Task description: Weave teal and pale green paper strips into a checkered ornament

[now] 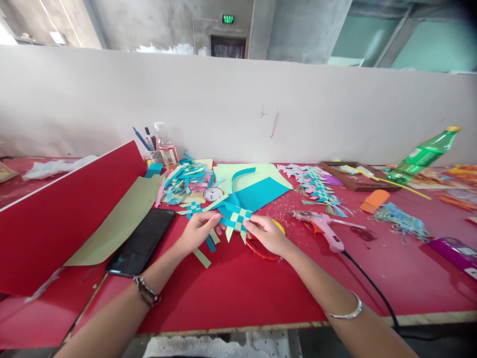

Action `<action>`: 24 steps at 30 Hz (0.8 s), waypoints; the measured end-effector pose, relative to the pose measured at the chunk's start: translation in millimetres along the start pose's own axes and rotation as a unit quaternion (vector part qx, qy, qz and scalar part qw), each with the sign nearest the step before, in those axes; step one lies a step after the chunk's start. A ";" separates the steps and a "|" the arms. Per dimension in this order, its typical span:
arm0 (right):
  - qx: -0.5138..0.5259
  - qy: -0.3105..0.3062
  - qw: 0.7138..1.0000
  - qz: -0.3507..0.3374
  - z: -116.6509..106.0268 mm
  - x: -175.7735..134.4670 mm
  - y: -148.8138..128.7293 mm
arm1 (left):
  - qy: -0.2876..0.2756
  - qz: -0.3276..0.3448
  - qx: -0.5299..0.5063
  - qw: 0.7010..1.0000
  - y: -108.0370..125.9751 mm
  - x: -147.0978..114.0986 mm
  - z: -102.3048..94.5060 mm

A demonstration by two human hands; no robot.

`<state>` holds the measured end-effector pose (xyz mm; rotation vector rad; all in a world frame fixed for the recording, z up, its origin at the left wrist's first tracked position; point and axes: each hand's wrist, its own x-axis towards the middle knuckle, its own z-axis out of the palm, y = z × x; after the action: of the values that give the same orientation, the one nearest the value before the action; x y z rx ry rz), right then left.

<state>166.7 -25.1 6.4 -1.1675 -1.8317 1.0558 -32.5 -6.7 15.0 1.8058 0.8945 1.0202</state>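
Note:
Between my two hands is a woven paper piece (237,217), a check of blue and pale green strips with pointed ends hanging from its lower edge. My left hand (199,229) pinches its left side, thumb on top. On its right edge my right hand (266,232) closes the same way. Behind my left hand lies another small woven piece (193,206) with loose strips. A blue paper sheet (263,195) and a curled blue strip (238,175) lie just beyond. Scissors with a red and yellow handle (264,254) are partly hidden under my right hand.
Right of my hands are a pink glue gun (322,226) with a black cord, finished woven strips (316,184) and a tilted green bottle (421,158). Leftward lie a black phone (141,242) and a red upright board (70,219). Paper scraps (186,181) pile up behind.

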 end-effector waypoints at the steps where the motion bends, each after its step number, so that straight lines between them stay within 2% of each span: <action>1: 0.005 -0.001 1.000 0.002 -0.2 0.2 -0.2 | -0.001 -0.010 -0.018 1.000 -1.2 0.4 -0.4; 6: -0.003 0.006 1.000 0.003 -0.1 -0.2 -2.7 | 0.006 -0.043 -0.074 0.996 -3.3 1.0 -1.4; 12: -0.020 0.021 1.000 -0.003 -0.5 0.7 0.9 | 0.006 -0.067 -0.055 0.996 -3.6 1.2 1.9; 15: -0.063 0.056 0.996 -0.026 -1.3 1.5 2.1 | 0.054 -0.039 -0.016 0.998 -5.0 5.0 -3.1; 18: -0.114 0.070 0.990 -0.054 -1.4 1.4 0.5 | 0.106 0.004 0.082 0.991 0.2 9.4 -21.8; 19: -0.128 0.068 0.987 -0.064 -1.3 1.2 -0.2 | 0.080 0.021 0.146 0.986 3.9 9.7 -30.3; 21: -0.147 0.069 0.983 -0.085 -0.7 0.9 -1.3 | -0.012 0.051 0.257 0.965 12.0 6.5 -46.6; 24: -0.157 0.070 0.980 -0.106 0.0 0.8 -1.6 | -0.162 0.067 0.366 0.914 17.0 -7.7 -59.7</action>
<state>166.0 -24.8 8.0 -1.1591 -2.0052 0.5651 -86.3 -0.4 46.2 2.5966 1.0293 0.4391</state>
